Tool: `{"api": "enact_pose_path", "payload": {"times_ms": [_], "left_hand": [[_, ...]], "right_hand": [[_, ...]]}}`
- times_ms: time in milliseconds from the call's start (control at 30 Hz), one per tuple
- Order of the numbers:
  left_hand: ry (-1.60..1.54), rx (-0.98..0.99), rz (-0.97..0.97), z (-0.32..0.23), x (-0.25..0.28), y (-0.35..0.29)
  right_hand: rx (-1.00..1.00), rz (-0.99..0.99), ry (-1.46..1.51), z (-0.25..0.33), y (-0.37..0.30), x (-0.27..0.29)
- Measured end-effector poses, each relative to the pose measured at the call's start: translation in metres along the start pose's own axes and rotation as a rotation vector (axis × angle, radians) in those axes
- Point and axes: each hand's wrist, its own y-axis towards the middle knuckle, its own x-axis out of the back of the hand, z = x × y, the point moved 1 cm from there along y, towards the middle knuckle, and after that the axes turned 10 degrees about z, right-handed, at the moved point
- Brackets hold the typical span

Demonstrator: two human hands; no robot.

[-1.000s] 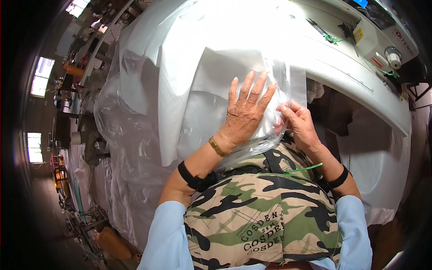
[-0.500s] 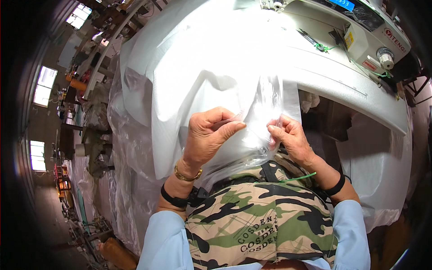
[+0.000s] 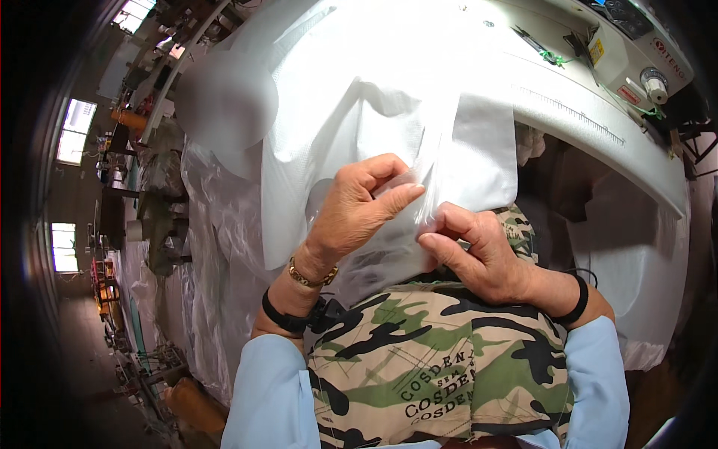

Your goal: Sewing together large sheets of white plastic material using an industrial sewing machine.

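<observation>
Workshop, white sewing surface ahead; sewing machine at its far right with small yellow and red labels. Clear plastic bag lies at the surface's near edge over white fabric. My left hand and right hand, grip narrow, pinch the bag's edge.

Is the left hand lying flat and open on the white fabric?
No, the left hand is curled, its fingertips pinching a clear plastic bag beside the right hand.

left hand pinching, right hand pinching
</observation>
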Motion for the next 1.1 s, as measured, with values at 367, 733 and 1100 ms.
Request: {"api": "enact_pose_path", "payload": {"times_ms": [367, 733, 1100], "left_hand": [[-0.219, 0.014, 0.06, 0.028, -0.014, -0.009], [-0.305, 0.06, -0.029, 0.037, -0.014, 0.0], [-0.451, 0.087, 0.019, 0.047, -0.007, 0.001]], "right_hand": [[-0.046, 0.159, -0.428, -0.006, 0.02, -0.016], [0.023, 0.265, -0.603, -0.015, 0.028, -0.022], [-0.348, -0.099, 0.322, -0.057, 0.019, 0.006]]}}
